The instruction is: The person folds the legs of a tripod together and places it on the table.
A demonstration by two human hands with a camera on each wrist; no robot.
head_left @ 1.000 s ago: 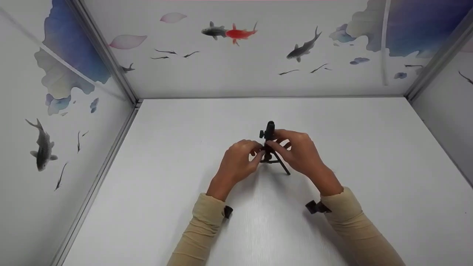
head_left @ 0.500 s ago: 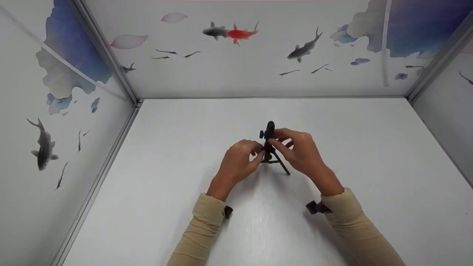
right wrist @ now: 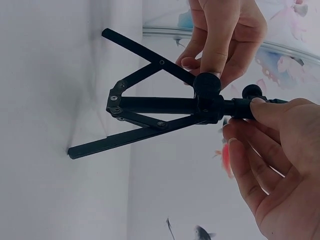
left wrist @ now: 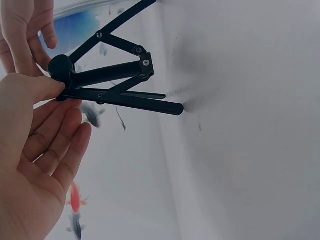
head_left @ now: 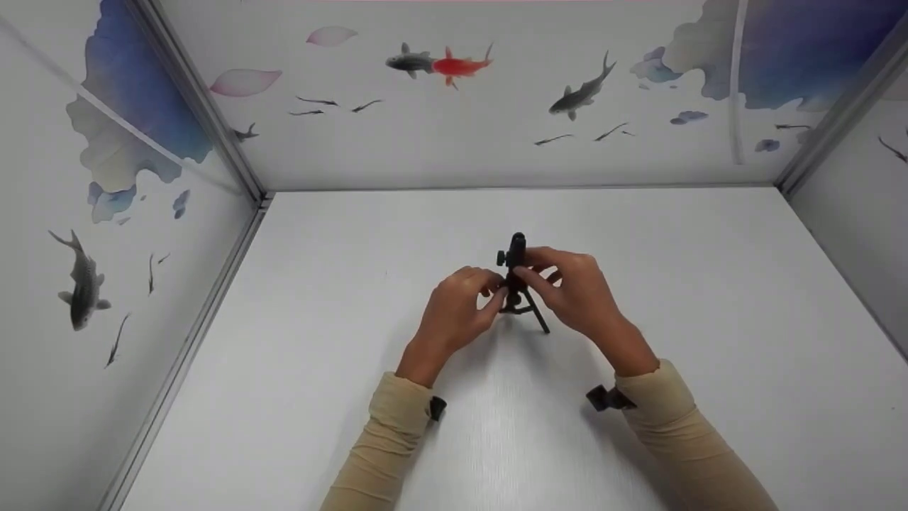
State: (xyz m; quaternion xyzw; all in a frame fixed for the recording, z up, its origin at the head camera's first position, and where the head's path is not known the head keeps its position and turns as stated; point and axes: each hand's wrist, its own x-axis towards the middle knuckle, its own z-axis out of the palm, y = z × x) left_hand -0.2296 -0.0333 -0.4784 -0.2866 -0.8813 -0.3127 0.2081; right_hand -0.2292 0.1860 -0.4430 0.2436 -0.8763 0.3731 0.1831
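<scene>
A small black tripod [head_left: 518,250] stands upright between the two hands, its legs spread and their tips at or just above the table. The left hand [head_left: 457,306] pinches the tripod near its collar, where the legs [left wrist: 127,102] join; in the left wrist view its thumb lies there, close to a round knob [left wrist: 61,67]. Higher up, the right hand [head_left: 585,294] holds the column between thumb and fingers, below another small knob [right wrist: 252,91]. The right wrist view shows the hinged braces and centre tube [right wrist: 160,105]. The fingers hide part of the collar.
The tripod is over a white table [head_left: 340,284]. White panels with painted fish surround it at the back [head_left: 496,156] and sides, joined by grey metal rails [head_left: 227,234]. Small black devices [head_left: 601,399] sit at both sleeve cuffs.
The tripod's near leg tip has shifted slightly left, and the right thumb sits a little higher on the column than a second ago. Both hands keep their hold.
</scene>
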